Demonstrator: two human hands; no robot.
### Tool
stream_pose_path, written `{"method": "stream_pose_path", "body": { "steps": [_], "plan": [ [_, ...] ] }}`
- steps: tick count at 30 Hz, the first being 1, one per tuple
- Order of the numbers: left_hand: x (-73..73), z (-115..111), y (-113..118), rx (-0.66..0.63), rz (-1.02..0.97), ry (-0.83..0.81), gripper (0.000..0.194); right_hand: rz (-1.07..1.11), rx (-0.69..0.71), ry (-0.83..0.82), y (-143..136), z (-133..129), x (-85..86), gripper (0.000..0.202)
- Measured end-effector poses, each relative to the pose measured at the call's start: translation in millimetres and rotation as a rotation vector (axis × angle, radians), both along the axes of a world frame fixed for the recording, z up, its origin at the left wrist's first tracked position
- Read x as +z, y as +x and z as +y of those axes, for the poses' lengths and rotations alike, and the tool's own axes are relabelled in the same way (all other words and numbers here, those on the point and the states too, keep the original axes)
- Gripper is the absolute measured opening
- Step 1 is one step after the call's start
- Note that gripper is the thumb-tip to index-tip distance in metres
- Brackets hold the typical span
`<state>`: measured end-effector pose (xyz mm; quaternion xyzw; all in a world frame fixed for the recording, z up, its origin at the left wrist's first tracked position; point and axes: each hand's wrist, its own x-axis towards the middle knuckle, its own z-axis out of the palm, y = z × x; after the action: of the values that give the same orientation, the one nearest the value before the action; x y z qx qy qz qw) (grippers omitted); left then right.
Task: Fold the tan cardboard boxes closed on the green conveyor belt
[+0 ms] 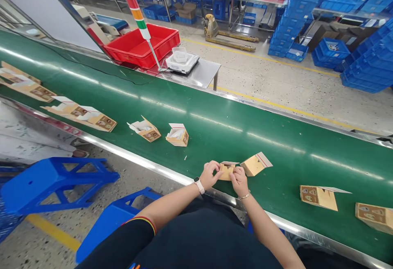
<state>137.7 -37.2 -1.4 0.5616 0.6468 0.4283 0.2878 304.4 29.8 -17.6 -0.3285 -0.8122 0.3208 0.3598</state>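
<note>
My left hand [211,174] pinches the left side of a small tan cardboard box [226,173] at the near edge of the green conveyor belt [211,138]. On the box's right side my right hand [240,181] grips with closed fingers. A notched front panel of this box faces me, and a pale flap shows behind it; its contents are hidden. Just right of my right hand stands another tan box [253,166], its white flap with a red stripe raised. Left of my hands sit two open boxes, one nearer [178,135] and one farther [144,129], with white contents.
More boxes stand on the belt at left [82,113] and right [318,197]. Beyond the belt are a red bin [168,37], a signal light [136,15] and a scale [184,63]. Blue stools [46,183] stand at near left. A person's light clothing [21,134] shows at far left.
</note>
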Motion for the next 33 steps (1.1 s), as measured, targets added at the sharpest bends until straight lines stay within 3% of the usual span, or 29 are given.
{"method": "stream_pose_path", "body": {
  "steps": [4,6,9,11,13,15,17,19,21,23,26,29,30,31,33],
  "plan": [
    [-7.1,17,13,0.179,-0.396,-0.318,0.028,0.15,-0.648,-0.254,-15,-19,-20.5,0.028],
    [-8.5,28,22,0.205,-0.504,-0.438,0.03,0.142,-0.758,-0.359,-17,-19,-25.1,0.036],
    [-7.6,38,37,0.21,-0.531,-0.46,0.03,0.086,-0.741,-0.329,-8,-20,-15.4,0.035],
    [-7.0,31,41,0.21,-0.54,-0.453,0.032,0.065,-0.726,-0.144,1,-31,0.9,0.035],
    [-8.4,9,30,0.209,-0.507,-0.39,0.034,0.076,-0.603,0.048,3,-48,18.5,0.033],
    [-11.7,-21,-1,0.258,-0.39,-0.262,0.034,0.084,-0.35,0.073,-11,-62,30.8,0.027],
    [-14.5,-45,-46,0.442,-0.188,-0.122,0.037,0.048,-0.136,-0.001,-42,-61,34.1,0.028],
    [-14.8,-53,-95,0.57,-0.046,-0.02,0.049,-0.022,-0.058,0.009,-84,-43,29.0,0.041],
    [-12.2,-41,-134,0.448,0.063,0.035,0.056,-0.124,-0.04,0.135,-124,-15,19.5,0.052],
    [-7.4,-18,-157,0.218,0.149,0.037,0.054,-0.246,0.011,0.246,-151,13,10.6,0.055],
    [1.5,15,-161,-0.055,0.249,-0.02,0.041,-0.343,0.099,0.29,-159,41,5.3,0.041],
    [7.0,31,-145,-0.135,0.279,-0.076,0.022,-0.307,0.178,0.195,-147,49,6.5,0.018],
    [7.0,33,-139,-0.128,0.259,-0.084,0.018,-0.257,0.172,0.127,-143,47,6.8,0.02],
    [5.8,34,-132,-0.109,0.218,-0.081,0.016,-0.188,0.122,0.047,-140,44,6.6,0.028],
    [0.8,36,-120,-0.028,0.073,-0.031,0.011,-0.022,-0.122,-0.111,-139,35,4.2,0.04]
  ]
}}
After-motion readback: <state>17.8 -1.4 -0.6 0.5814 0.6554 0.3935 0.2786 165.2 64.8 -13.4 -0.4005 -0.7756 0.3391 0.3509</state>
